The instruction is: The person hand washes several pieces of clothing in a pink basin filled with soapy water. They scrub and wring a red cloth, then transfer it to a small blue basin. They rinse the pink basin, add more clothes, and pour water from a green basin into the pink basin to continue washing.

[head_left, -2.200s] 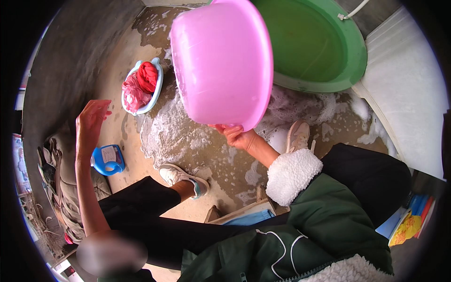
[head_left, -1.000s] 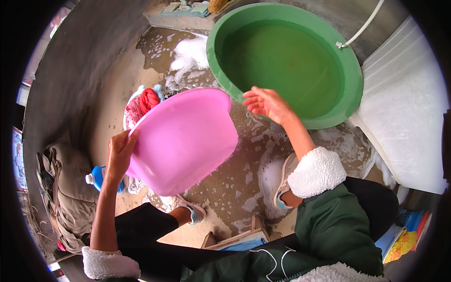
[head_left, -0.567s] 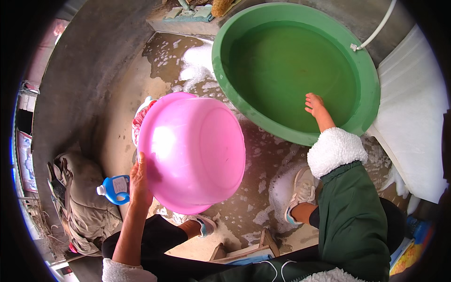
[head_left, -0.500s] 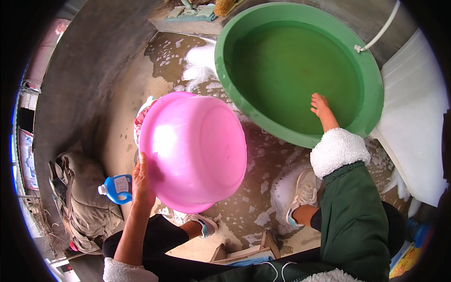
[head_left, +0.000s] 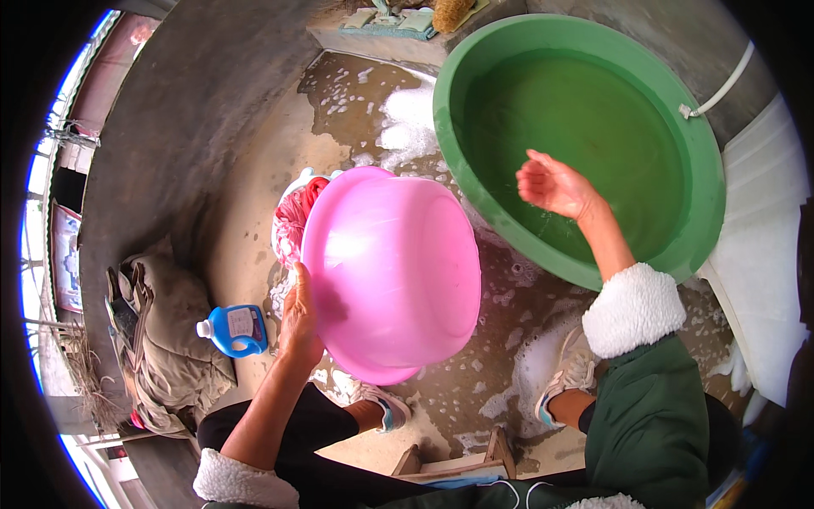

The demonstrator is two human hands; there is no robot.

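A pink plastic basin [head_left: 398, 263] is tipped on its side, its round bottom turned right and its mouth left. My left hand [head_left: 301, 314] grips its rim at the lower left, thumb laid along the edge. Over the near left part of a large green tub [head_left: 449, 127] is my right hand [head_left: 555, 187], cupped with loosely bent fingers and nothing visible in it. Cloudy water [head_left: 585, 127] fills part of the tub, and a few drops show below that hand. Red and white cloth [head_left: 294, 216] lies in a pale container partly hidden behind the basin.
A blue detergent bottle [head_left: 239, 331] lies left of my left forearm, beside a bundled brown garment [head_left: 174, 327]. Foam [head_left: 407, 123] covers parts of the wet floor. A white hose [head_left: 725, 85] hangs at the tub's right rim. A low wooden stool [head_left: 458, 467] is beneath me.
My right hand has risen and swung left, from above the tub's near side toward the basin, its fingers more bent. The left hand still holds the basin. The whole view has shifted.
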